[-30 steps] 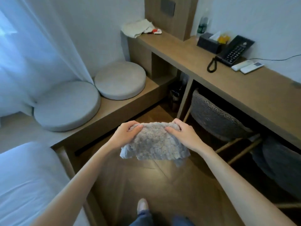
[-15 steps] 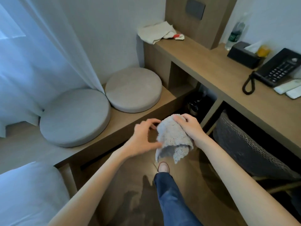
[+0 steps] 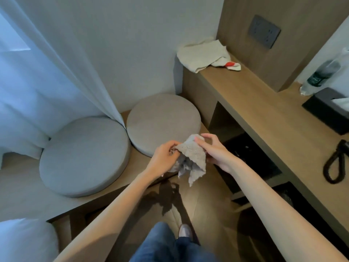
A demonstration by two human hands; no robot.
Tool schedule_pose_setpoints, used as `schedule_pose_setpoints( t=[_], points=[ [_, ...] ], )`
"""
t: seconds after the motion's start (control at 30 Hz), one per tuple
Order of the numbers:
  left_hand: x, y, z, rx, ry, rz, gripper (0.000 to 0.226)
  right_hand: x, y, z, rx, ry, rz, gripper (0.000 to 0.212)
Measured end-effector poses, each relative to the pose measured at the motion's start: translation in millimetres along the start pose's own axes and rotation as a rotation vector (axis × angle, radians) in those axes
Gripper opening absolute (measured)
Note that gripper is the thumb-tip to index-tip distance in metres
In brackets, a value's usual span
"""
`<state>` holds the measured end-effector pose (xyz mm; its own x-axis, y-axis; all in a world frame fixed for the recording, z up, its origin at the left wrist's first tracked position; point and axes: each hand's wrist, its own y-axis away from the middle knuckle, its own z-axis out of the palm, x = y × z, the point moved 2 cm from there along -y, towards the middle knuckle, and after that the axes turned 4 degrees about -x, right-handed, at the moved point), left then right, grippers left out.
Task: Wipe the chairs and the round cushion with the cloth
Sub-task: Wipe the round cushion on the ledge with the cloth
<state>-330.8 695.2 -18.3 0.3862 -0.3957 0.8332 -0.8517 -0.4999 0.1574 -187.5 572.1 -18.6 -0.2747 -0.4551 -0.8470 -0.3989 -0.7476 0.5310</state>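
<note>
The grey cloth (image 3: 192, 157) hangs bunched in mid-air, just in front of the right round cushion (image 3: 163, 121). The left hand (image 3: 163, 157) pinches its upper left edge with closed fingertips. The right hand (image 3: 215, 151) grips its top corner between thumb and curled fingers. Both cushions, 2 in total, including the left round cushion (image 3: 83, 157), rest on a low wooden bench (image 3: 22, 186).

arms: I see both bare, no sleeves | legs: my blue jeans (image 3: 166, 244) | foot: one dark shoe (image 3: 184, 231) | hands: no gloves
</note>
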Motion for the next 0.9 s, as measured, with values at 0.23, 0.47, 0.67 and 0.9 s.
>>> schedule_pose_setpoints(
  t=[0.23, 0.47, 0.67, 0.9],
  points=[
    [-43.2, -94.4, -44.4, 0.064, 0.166, -0.167, 0.017, -16.5, -103.1, 18.6, -0.228, 0.073, -0.018, 0.088],
    [-73.2, -176.8, -95.1, 0.023, 0.229, -0.251, 0.006, -46.5, -191.7, 39.4, -0.210, 0.251, -0.015, 0.064],
    [-92.3, -229.7, -129.0, 0.012, 0.091, -0.241, 0.016, -71.5, -250.2, 28.9, -0.026, 0.469, -0.111, 0.014],
    [-135.7, -268.2, -164.4, 0.058, -0.132, -0.304, 0.014, -113.0, -319.3, -7.4, 0.057, 0.902, -0.251, 0.015]
  ],
)
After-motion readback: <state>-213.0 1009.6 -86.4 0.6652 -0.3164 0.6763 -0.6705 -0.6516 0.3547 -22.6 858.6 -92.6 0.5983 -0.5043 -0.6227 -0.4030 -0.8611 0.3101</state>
